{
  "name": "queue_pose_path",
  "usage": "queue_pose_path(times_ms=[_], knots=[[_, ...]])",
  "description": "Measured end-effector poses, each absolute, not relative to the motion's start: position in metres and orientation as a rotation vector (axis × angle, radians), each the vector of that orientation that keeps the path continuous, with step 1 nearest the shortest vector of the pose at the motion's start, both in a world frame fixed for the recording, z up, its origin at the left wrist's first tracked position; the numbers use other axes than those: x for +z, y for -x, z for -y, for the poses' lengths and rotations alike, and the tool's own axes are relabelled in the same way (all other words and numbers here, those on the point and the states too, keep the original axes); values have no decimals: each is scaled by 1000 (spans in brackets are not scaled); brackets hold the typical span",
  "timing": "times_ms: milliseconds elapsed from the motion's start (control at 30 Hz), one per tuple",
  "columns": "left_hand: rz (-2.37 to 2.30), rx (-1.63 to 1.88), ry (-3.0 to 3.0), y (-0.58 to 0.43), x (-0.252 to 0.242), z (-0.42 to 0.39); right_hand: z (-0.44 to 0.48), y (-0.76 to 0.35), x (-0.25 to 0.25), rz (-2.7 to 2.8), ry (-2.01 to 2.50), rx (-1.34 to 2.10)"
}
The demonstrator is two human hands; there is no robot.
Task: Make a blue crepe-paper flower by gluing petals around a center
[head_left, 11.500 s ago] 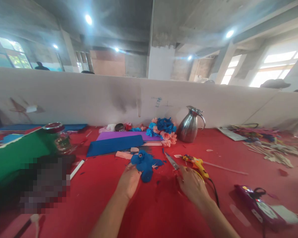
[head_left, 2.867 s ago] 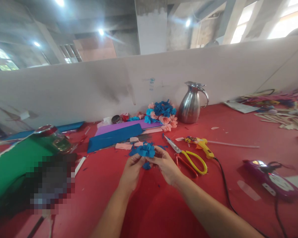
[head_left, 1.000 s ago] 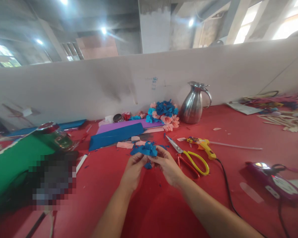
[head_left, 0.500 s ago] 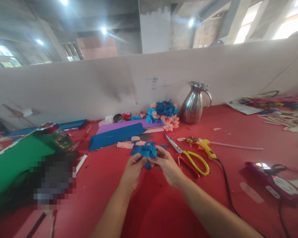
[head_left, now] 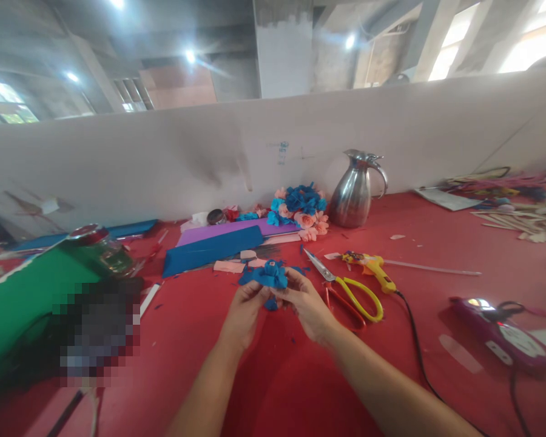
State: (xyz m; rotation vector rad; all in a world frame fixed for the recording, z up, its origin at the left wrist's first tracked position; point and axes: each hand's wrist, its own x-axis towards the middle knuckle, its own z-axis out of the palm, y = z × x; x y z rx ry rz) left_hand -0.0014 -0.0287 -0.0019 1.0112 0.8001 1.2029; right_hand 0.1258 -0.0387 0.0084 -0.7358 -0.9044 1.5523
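A blue paper flower (head_left: 273,274) is held between my two hands over the red table. My left hand (head_left: 248,306) pinches its lower left edge, and my right hand (head_left: 306,300) grips it from the right. Part of the flower's underside is hidden by my fingers. Right of my right hand lie scissors (head_left: 321,265) with yellow handles, beside a red-handled tool (head_left: 346,306). Just behind the flower are pale pink paper pieces (head_left: 229,266) and a blue paper strip (head_left: 213,250).
A yellow glue gun (head_left: 380,274) with a black cord lies right of the scissors. Behind stand a metal jug (head_left: 352,194) and a bunch of blue and pink flowers (head_left: 304,212). A glass jar (head_left: 113,258) is at left, a purple power strip (head_left: 505,337) at right.
The flower has tilted very slightly between my fingers. My hands keep nearly the same place and hold.
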Motion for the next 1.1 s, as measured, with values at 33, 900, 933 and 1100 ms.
queue_pose_path(times_ms=[33,900,933,1100], knots=[[-801,1206,-1010,1,-2,29,39,-126,8,905,735,1552],[-800,1201,-1006,1,-2,29,38,-125,8,888,752,1549],[-798,1201,-1009,0,-2,29,38,-125,8,887,749,1548],[-820,1209,-1010,0,-1,30,38,-125,7,888,745,1550]])
